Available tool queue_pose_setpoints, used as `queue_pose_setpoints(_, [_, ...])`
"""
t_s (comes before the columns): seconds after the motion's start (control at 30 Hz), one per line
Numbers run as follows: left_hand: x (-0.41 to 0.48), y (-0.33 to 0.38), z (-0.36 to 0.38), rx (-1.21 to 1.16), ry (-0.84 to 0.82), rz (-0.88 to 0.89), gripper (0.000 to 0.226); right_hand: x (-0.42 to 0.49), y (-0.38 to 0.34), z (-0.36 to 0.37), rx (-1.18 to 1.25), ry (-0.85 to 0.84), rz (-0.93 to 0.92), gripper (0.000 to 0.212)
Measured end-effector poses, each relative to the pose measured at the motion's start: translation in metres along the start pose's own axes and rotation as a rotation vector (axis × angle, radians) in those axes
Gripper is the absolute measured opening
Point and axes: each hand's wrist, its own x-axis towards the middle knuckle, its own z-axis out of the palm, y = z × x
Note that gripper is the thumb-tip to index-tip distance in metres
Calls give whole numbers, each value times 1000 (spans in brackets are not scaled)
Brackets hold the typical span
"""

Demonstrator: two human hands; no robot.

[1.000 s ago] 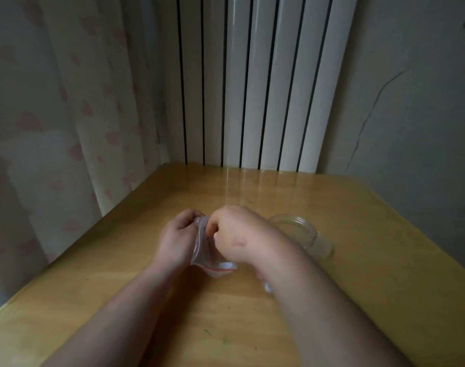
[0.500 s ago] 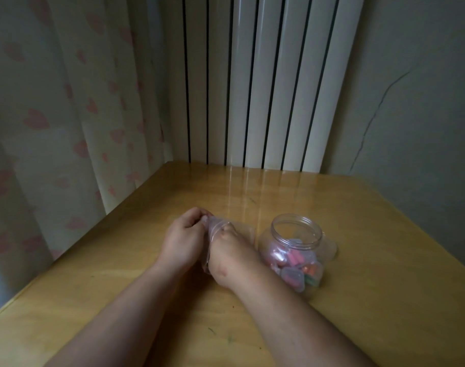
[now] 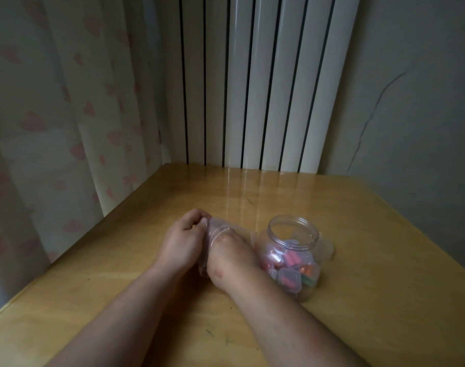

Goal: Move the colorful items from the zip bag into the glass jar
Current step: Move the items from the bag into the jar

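Two bare hands meet on the wooden table (image 3: 371,260). The left hand (image 3: 182,242) pinches the mouth edge of the clear zip bag (image 3: 216,230) between thumb and curled fingers, while the right hand (image 3: 227,258) is pushed inside the bag past the knuckles; its fingers are blurred by plastic, so I cannot tell whether they grasp anything. Just beside that wrist the glass jar (image 3: 293,231) stands upright with its mouth uncovered, and colorful items (image 3: 289,272), pink, orange and green, lie heaped in its lower half.
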Motion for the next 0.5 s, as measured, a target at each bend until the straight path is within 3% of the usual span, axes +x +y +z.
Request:
queue_pose_setpoints(0.07, [0,1,0,1,-4,2,23,3,0,3,44,14,27,23])
queue_pose_setpoints(0.2, [-1,2,1,32,-5,27,21,7,-5,1,6,15,-4,28])
queue_pose_setpoints(0.3, [0,0,1,40,7,22,20,9,-6,3,40,63,16,19])
queue_pose_setpoints(0.43, [-2,2,-1,92,11,39,19,7,-4,11,5,109,-12,36])
queue_pose_setpoints(0.5, [-4,5,0,109,-6,60,18,2,-2,10,-17,180,-83,33])
